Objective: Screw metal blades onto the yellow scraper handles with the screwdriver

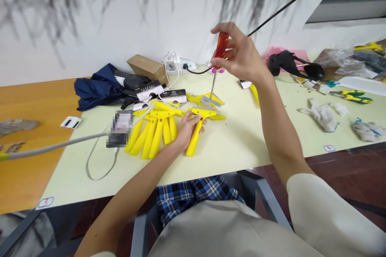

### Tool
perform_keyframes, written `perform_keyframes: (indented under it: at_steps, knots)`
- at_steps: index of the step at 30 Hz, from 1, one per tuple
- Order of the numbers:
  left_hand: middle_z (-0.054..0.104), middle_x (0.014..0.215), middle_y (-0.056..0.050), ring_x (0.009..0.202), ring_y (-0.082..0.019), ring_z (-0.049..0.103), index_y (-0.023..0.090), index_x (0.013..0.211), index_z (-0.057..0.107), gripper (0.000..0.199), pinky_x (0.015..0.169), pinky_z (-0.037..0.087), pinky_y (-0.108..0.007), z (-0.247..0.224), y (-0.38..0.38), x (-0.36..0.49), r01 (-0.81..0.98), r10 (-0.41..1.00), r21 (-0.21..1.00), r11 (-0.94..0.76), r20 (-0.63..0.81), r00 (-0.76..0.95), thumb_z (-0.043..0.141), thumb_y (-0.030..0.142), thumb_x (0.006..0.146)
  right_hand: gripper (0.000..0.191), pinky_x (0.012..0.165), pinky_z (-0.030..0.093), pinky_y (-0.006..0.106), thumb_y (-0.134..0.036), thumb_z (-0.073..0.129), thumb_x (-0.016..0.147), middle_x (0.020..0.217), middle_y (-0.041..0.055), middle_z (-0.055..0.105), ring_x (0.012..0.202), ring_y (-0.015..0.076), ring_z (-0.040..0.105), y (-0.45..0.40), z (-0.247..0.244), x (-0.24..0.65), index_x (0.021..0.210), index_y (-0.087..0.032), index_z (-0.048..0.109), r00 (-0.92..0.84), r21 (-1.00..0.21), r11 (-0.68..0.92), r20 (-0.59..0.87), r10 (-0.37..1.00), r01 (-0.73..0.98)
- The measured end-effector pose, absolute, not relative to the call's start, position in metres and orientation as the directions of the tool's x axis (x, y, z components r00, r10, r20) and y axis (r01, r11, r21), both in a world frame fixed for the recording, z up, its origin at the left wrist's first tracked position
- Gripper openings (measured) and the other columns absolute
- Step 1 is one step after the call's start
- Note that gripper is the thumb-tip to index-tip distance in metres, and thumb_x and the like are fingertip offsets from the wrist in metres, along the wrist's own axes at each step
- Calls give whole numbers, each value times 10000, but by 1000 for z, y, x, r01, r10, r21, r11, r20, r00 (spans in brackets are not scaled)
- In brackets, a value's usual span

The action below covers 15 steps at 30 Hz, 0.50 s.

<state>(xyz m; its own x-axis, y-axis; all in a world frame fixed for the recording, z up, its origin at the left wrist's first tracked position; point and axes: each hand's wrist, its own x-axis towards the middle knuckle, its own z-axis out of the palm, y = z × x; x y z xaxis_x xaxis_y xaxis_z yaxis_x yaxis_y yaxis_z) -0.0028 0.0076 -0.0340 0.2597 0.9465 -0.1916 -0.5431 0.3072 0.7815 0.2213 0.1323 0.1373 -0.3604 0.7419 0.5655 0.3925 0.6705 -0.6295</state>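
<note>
My right hand (241, 54) is raised over the table, its fingers around the red handle of a screwdriver (221, 46). The metal shaft points down, and its tip meets or hovers just above a grey metal plate (211, 101); I cannot tell which. Lower down, my left hand (188, 128) grips a yellow scraper (195, 138) near its head, the handle slanting toward the table's front edge. Beside that hand, on its left, several more yellow scrapers (157, 132) lie bunched with their handles toward me. Another yellow piece (197, 98) lies behind the held scraper.
Black-and-white cards (173, 96), a cardboard box (147, 68) and a dark blue cloth (95, 86) lie at the back left. A white cable (104, 174) loops at the left. On the right are white gloves (321, 115) and green-and-yellow handled tools (352, 95).
</note>
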Motion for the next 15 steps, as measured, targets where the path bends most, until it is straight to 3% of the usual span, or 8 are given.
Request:
perform_keyframes:
  at_steps: [6,15]
  knots:
    - [664,1051,-23,839,-153,697,240,1039,539,502,501,437,-225,-34,4,-4,-495,906,770,402,-256,337,984,355,837,642,851,758,516,-511,972,858,946,-24,782,967,306,814,148,124,224,1407,-409,655,-451,-679,638,472,758,362]
    - [705,1034,-35,821,-167,703,251,1031,520,478,500,447,-242,-31,2,-3,-483,911,784,390,-252,326,960,339,868,619,892,747,483,-449,943,889,1111,-23,796,1012,288,831,150,115,224,1436,-414,655,-486,-668,617,410,772,416]
